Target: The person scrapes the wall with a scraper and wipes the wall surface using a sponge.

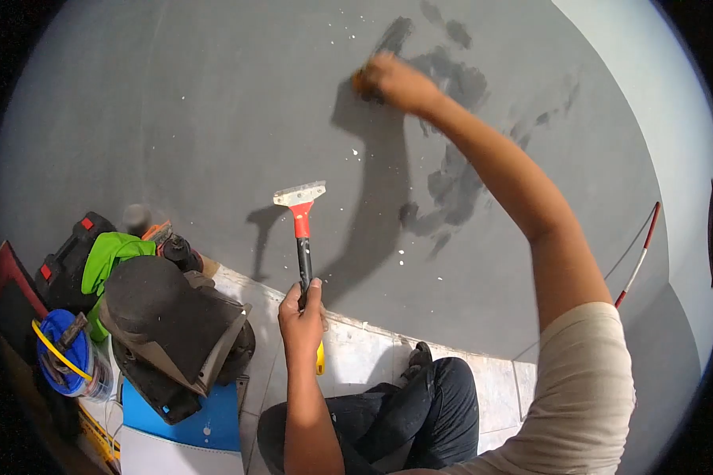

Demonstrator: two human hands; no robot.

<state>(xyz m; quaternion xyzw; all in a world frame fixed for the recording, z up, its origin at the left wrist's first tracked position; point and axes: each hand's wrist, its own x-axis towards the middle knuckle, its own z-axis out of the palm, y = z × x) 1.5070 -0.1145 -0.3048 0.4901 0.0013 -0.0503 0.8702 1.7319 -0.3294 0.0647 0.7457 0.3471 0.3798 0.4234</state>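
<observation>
My left hand (301, 321) is closed around the black handle of a scraper (302, 218), held upright in front of the grey wall (238, 119). The scraper has a red neck and a wide metal head at the top. A yellow end (321, 359) sticks out below that hand; whether it belongs to the scraper I cannot tell. Higher up, my right hand (400, 81) is against the wall with its fingers closed on a small yellow-orange pad (359, 81), mostly hidden and blurred. Dark damp smears (455, 186) and white specks mark the wall around it.
At left stand a blue-lidded bucket (60, 336) with a yellow handle, a black case (75, 245), a green cloth (115, 255) and a dark bag (174, 317). A red-and-white rod (640, 253) leans at right. White tiles (356, 356) meet the wall's foot.
</observation>
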